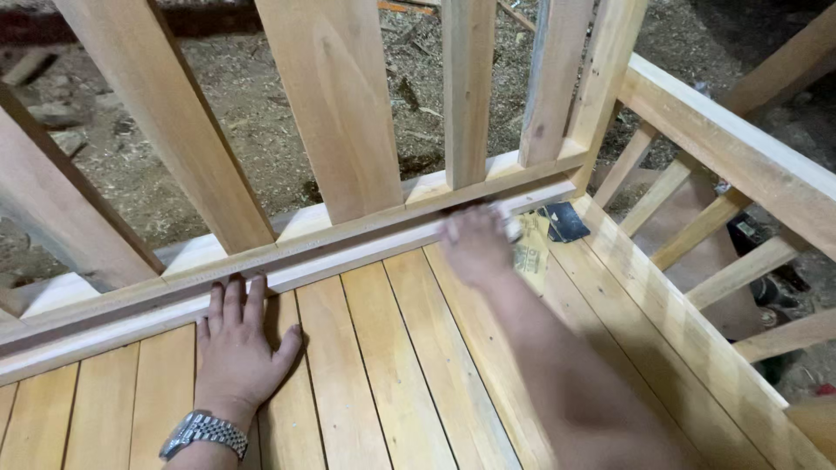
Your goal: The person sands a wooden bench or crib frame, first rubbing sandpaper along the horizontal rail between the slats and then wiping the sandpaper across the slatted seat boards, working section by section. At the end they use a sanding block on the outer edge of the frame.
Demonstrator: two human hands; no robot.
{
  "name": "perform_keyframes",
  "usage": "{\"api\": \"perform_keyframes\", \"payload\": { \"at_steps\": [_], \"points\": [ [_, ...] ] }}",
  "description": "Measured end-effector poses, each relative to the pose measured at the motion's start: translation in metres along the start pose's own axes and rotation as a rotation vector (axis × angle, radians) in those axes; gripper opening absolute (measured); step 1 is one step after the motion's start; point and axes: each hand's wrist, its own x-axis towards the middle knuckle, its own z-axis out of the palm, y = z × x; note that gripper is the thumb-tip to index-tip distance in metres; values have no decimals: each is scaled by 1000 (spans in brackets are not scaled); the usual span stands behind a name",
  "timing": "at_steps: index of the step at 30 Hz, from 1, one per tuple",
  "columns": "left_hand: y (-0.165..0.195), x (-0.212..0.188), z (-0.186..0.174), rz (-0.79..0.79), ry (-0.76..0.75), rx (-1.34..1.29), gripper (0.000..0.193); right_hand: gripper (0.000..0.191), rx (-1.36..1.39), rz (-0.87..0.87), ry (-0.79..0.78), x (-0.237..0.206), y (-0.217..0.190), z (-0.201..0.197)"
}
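Sandpaper (529,248) is under your right hand (477,245), fingers clamped on it, against the bottom rail (348,244). Your left hand (239,339) lies flat on the slats (392,365), fingers together. How much rail remains unsanded, I cannot tell.

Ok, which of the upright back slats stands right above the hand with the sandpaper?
The narrow slat, third from the left. Its foot meets the rail just above the right hand; the wide slat stands further left, nearer the flat left hand.
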Motion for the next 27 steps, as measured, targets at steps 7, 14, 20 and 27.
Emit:
{"api": "perform_keyframes", "payload": {
  "at_steps": [7, 14, 20, 27],
  "points": [
    [-5, 0, 4, -20, -24, 32, 97, 66, 99, 196, 292, 37, 67, -2],
    [-7, 1, 3, -1, 21, 26, 102, 59, 84, -227, 290, -25, -141, 28],
    [-8, 0, 3, -4, 24, 19, 100, 61, 181, -118, 122, -8, -74, 32],
    [-8, -2, -1, -10, 8, 47, 97, 61, -252, -149, 747, 47, 125, 20]
  ]
}}
